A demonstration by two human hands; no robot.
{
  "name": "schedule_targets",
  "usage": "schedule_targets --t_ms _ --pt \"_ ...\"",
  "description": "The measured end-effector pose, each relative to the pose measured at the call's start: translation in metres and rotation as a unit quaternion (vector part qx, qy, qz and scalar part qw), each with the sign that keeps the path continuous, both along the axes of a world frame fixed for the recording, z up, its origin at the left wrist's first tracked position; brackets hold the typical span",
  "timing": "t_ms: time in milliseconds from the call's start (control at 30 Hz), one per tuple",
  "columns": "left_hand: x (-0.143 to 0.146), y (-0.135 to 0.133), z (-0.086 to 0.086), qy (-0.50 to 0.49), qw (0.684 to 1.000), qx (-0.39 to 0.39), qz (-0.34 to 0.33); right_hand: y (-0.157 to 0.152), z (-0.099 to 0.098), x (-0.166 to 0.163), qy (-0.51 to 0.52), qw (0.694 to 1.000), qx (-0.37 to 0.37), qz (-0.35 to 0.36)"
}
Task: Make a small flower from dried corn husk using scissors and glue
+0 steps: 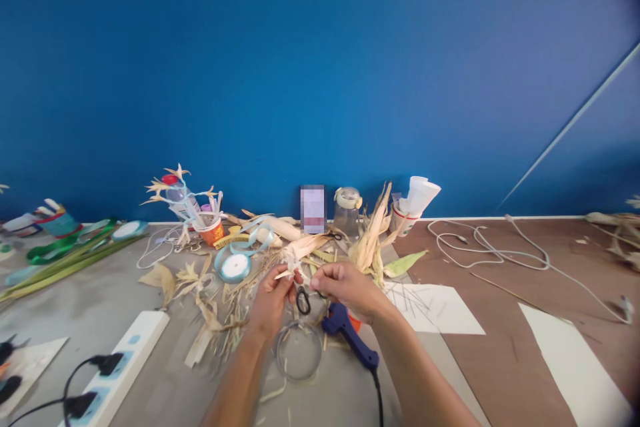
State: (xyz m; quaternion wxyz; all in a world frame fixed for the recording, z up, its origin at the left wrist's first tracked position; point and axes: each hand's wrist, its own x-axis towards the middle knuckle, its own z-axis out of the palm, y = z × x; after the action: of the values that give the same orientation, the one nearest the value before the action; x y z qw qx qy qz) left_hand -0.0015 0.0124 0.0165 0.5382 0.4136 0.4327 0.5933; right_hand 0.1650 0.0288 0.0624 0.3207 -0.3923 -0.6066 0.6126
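Note:
Over the middle of the desk, my left hand [274, 293] pinches a small pale corn husk flower [290, 265] between thumb and fingers. Close beside it on the right, my right hand [345, 285] is closed in a pinch; whatever lies between its fingertips is too small to make out. Black-handled scissors [303, 301] lie just under the two hands. A coil of thin wire [299, 351] rests nearer to me, between my forearms. By my right wrist lies a dark blue glue gun [353, 337], its cord running toward the front edge.
Husk scraps and a roll of light blue ribbon [235, 267] lie on the left. Behind stand a paper cup [211, 232], a phone [313, 209], a jar [347, 212] and upright dried husks [370, 240]. A power strip [125, 363] sits front left; white paper [440, 309] and cables lie right.

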Motion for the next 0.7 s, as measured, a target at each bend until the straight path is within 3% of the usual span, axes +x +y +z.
schedule_targets --t_ms 133,400,533,700 --pt "-0.0021 -0.0004 0.0006 -0.005 1.000 0.001 -0.011 -0.0019 0.0014 0.0008 -0.031 0.997 0.032 0.060" --pt "-0.0030 -0.0004 -0.0034 0.005 0.995 -0.025 -0.097 -0.0025 0.0036 0.0012 -0.061 0.996 0.058 0.040" --pt "-0.0008 -0.0003 -0.0027 0.008 0.993 -0.040 -0.112 -0.0024 0.0032 0.0021 -0.029 0.998 0.021 0.042" --pt "0.0007 -0.0020 0.0026 -0.071 0.992 -0.058 -0.087 -0.0016 0.0030 0.0038 0.091 0.993 -0.050 0.059"
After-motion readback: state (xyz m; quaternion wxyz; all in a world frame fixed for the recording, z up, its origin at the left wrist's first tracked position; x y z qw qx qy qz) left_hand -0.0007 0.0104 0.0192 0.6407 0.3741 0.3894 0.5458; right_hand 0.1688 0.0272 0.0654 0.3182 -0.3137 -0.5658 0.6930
